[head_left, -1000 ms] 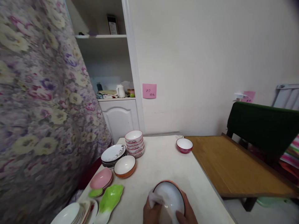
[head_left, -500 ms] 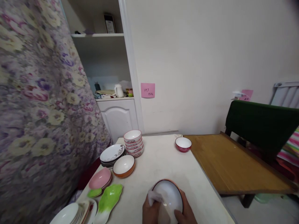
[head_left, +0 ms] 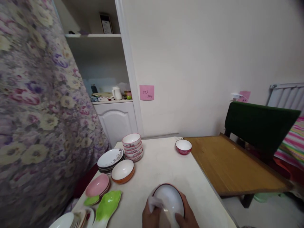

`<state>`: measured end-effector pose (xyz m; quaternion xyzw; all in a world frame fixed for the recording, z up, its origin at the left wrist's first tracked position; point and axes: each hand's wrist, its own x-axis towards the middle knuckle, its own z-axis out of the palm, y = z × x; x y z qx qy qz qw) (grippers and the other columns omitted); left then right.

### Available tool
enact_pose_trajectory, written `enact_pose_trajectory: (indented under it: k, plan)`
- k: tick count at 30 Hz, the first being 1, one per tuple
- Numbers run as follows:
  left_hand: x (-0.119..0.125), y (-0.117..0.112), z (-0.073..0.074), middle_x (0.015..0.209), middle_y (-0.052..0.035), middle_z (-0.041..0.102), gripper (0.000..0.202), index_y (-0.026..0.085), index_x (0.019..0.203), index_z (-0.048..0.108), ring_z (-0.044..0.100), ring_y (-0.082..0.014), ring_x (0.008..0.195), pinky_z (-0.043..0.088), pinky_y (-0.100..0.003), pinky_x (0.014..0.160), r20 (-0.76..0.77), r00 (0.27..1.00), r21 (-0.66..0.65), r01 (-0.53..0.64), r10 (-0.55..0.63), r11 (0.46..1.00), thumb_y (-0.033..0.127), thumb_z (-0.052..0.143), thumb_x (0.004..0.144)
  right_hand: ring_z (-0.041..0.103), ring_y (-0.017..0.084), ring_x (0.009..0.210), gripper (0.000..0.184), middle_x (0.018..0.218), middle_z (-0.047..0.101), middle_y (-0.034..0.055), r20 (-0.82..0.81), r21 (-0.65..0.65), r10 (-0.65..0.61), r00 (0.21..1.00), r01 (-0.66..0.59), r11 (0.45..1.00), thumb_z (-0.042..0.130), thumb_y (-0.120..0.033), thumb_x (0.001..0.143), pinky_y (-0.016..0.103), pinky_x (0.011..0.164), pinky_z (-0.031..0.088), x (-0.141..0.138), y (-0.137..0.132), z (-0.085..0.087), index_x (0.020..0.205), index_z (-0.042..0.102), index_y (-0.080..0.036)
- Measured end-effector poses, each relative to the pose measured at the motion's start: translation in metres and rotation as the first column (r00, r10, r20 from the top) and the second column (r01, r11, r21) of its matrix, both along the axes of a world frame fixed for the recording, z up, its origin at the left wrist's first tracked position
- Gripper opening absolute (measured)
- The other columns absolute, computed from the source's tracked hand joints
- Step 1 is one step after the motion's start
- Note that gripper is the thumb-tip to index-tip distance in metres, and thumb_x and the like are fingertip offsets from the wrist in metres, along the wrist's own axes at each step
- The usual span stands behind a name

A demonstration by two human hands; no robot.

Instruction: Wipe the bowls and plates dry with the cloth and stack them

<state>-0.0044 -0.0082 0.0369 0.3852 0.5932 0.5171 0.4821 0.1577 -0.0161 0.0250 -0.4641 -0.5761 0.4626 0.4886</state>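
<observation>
- 2 hands work at the near edge of the white table [head_left: 166, 161], low in my view and partly cut off by the frame.
- I see the right hand [head_left: 188, 218] wrapped around the right side of the orange-rimmed bowl [head_left: 169, 199], fingers curled behind its wall and thumb over the rim: a closed hold.
- The left hand [head_left: 150, 219] has its fingers bunched on a white cloth [head_left: 155, 202], which presses against the bowl's inner left wall.
- The bowl is tipped up, its white inside facing me. I cannot tell whether its foot touches the table.
- Being round, it has no long axis. It lies just ahead of the fingers and between the 2 hands, cloth hand to its left and holding hand to its right, both touching it, neither nearer.
- Along the left edge, from far to near, I count a stack of red-and-white bowls [head_left: 132, 147], a pile of plates [head_left: 110, 157], 1 orange bowl [head_left: 123, 171], pink dishes [head_left: 98, 189] and a green leaf dish [head_left: 108, 204].
- 1 small red bowl [head_left: 183, 146] stands near the far right corner, just beside a wooden table [head_left: 228, 167] that meets the right edge.
</observation>
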Motion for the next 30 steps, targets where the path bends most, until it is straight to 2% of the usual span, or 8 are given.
enact_pose_trajectory:
  k: [6, 10, 13, 17, 21, 23, 27, 30]
  plan:
    - [-0.016, 0.017, 0.036, 0.115, -0.0053, 0.071, 0.048, 0.020, 0.104, 0.070, 0.059, -0.0250, 0.115, 0.044, -0.032, 0.097, -0.206, 0.886, 0.169, 0.450, -0.415, 0.877, 0.008, 0.051, 0.062, 0.043, 0.023, 0.132, 0.079, 0.137, 0.054, 0.0051, 0.025, 0.095, 0.253, 0.967, -0.254, 0.962, 0.045, -0.009, 0.053, 0.038, 0.114, 0.027, 0.010, 0.001, 0.018, 0.131, 0.047, -0.020]
    - [-0.004, 0.009, 0.024, 0.110, -0.0049, 0.073, 0.049, 0.019, 0.109, 0.066, 0.064, -0.0254, 0.105, 0.048, -0.033, 0.090, -0.010, 0.988, 0.100, 0.156, -0.155, 0.983, 0.014, 0.051, 0.063, 0.048, 0.029, 0.127, 0.070, 0.137, 0.053, 0.0135, -0.029, 0.049, 0.094, 0.995, -0.093, 0.995, 0.056, -0.031, 0.069, 0.042, 0.110, 0.034, 0.003, 0.000, 0.006, 0.135, 0.038, -0.015]
    - [0.004, -0.001, 0.007, 0.095, -0.0055, 0.076, 0.054, 0.017, 0.119, 0.057, 0.069, -0.0279, 0.088, 0.053, -0.036, 0.076, 0.087, 0.992, -0.061, -0.082, 0.087, 0.995, 0.022, 0.055, 0.065, 0.049, 0.029, 0.126, 0.071, 0.138, 0.052, 0.0170, -0.009, -0.006, -0.022, 1.000, 0.022, 1.000, 0.049, -0.034, 0.073, 0.043, 0.110, 0.034, -0.002, -0.002, -0.002, 0.138, 0.031, -0.011]
    - [-0.005, 0.003, 0.013, 0.111, -0.0039, 0.073, 0.050, 0.021, 0.116, 0.061, 0.061, -0.0264, 0.112, 0.048, -0.033, 0.091, -0.033, 0.994, 0.109, 0.106, -0.103, 0.988, 0.017, 0.055, 0.067, 0.045, 0.027, 0.130, 0.075, 0.135, 0.055, 0.0120, 0.038, -0.023, 0.024, 0.999, -0.023, 0.999, 0.045, -0.015, 0.056, 0.044, 0.114, 0.027, 0.003, -0.003, 0.007, 0.132, 0.042, -0.015]
    - [-0.014, 0.015, 0.037, 0.114, -0.0047, 0.072, 0.045, 0.020, 0.104, 0.070, 0.060, -0.0261, 0.114, 0.044, -0.034, 0.097, -0.179, 0.900, 0.159, 0.426, -0.398, 0.891, 0.010, 0.053, 0.064, 0.046, 0.024, 0.130, 0.077, 0.133, 0.058, 0.0069, 0.056, 0.041, 0.197, 0.979, -0.199, 0.979, 0.044, -0.010, 0.052, 0.041, 0.113, 0.028, 0.009, -0.001, 0.020, 0.128, 0.048, -0.019]
    - [-0.010, 0.014, 0.040, 0.114, -0.0042, 0.072, 0.047, 0.019, 0.104, 0.070, 0.060, -0.0255, 0.114, 0.045, -0.032, 0.096, -0.140, 0.928, 0.155, 0.364, -0.345, 0.918, 0.010, 0.051, 0.063, 0.047, 0.026, 0.129, 0.071, 0.135, 0.056, 0.0085, 0.055, 0.059, 0.146, 0.988, -0.150, 0.987, 0.050, -0.015, 0.059, 0.041, 0.112, 0.031, 0.008, 0.000, 0.019, 0.130, 0.048, -0.018]
    - [0.007, 0.000, 0.030, 0.110, -0.0047, 0.073, 0.047, 0.019, 0.112, 0.063, 0.063, -0.0267, 0.109, 0.050, -0.034, 0.089, 0.054, 0.998, 0.066, 0.034, -0.038, 0.997, 0.018, 0.052, 0.066, 0.048, 0.029, 0.128, 0.066, 0.138, 0.054, 0.0122, 0.076, 0.053, -0.092, 0.993, 0.088, 0.995, 0.055, -0.033, 0.072, 0.041, 0.110, 0.036, 0.006, 0.001, 0.002, 0.134, 0.043, -0.016]
    - [0.011, -0.005, 0.031, 0.114, -0.0029, 0.072, 0.052, 0.020, 0.114, 0.063, 0.061, -0.0258, 0.112, 0.049, -0.032, 0.090, 0.021, 0.999, 0.096, 0.048, -0.050, 0.994, 0.016, 0.053, 0.063, 0.053, 0.028, 0.123, 0.061, 0.133, 0.058, 0.0131, 0.124, 0.003, -0.106, 0.987, 0.106, 0.994, 0.049, -0.030, 0.074, 0.042, 0.107, 0.038, 0.010, -0.001, -0.005, 0.132, 0.045, -0.015]
